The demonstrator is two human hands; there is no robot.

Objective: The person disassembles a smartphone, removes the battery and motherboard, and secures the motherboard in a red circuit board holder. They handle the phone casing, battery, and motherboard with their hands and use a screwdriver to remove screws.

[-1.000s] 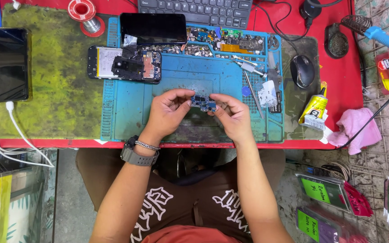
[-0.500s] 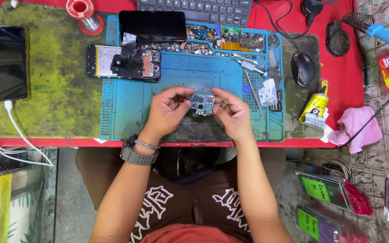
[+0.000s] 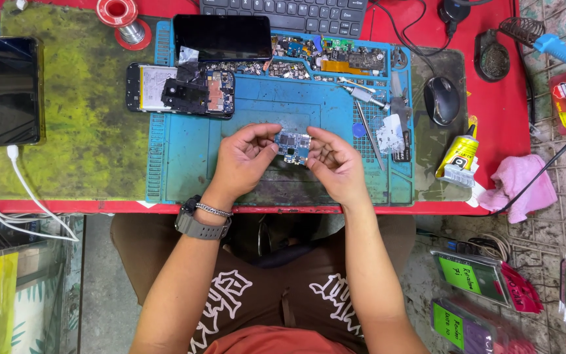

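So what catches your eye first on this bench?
Both hands, left hand and right hand, pinch a small blue circuit board above the blue repair mat. Behind them lies an opened phone, and a dark phone rests on the stained green mat at left.

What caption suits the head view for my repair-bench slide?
Both hands, left hand and right hand, hold a small blue circuit board above a blue silicone work mat.
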